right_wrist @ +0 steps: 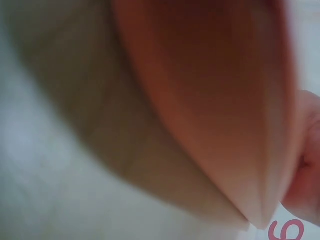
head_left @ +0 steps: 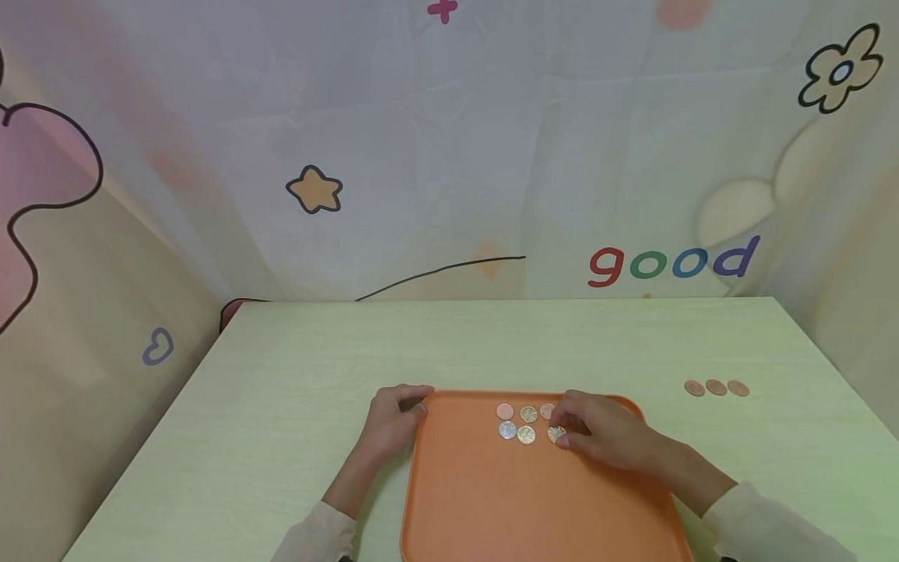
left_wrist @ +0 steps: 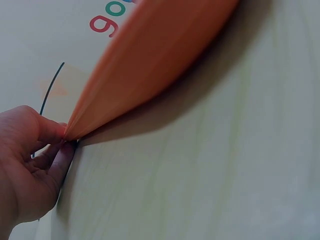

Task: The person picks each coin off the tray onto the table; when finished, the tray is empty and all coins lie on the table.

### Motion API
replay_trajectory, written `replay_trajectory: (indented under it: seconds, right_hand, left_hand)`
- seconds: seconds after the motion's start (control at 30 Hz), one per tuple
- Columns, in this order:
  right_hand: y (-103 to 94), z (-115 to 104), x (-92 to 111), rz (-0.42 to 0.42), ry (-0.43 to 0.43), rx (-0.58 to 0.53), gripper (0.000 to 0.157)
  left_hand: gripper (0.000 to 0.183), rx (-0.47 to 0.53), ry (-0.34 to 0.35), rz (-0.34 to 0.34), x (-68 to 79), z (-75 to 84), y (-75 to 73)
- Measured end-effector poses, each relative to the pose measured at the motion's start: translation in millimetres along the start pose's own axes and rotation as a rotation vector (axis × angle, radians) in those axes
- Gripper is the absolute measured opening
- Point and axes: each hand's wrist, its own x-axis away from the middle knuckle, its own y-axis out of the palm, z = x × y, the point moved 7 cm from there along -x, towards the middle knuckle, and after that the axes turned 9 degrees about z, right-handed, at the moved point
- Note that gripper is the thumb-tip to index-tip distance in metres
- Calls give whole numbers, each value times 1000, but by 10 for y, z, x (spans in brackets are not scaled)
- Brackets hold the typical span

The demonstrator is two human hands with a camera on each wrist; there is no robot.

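Note:
An orange tray lies on the table, with several coins near its far edge in two short rows. At the tray's far left corner, my left hand pinches the rim; the left wrist view shows the fingers and thumb at that corner. My right hand is over the tray and pinches a gold-coloured coin at the right end of the nearer row. Just past those fingertips, a copper-coloured coin is partly hidden. The right wrist view shows mostly tray side, and little of the hand.
Three copper-coloured coins lie in a row on the pale table, to the right of the tray. A printed cloth hangs behind the table and along its sides.

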Motion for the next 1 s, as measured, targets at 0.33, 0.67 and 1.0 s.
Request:
replay_trajectory:
  seconds: [0.33,0.67,1.0]
  right_hand:
    - [14,-43,17,-3,-99,3,14]
    - [17,-72,43,32,-233,37,19]
    - [-30,-12,44,28,-124,-20,25]
  left_hand:
    - [29,1,-6,-8,-6,-15,7]
    - [29,-6,0,-3,-5,-8,8]
    - [29,-19,14,10,-20,-5,2]
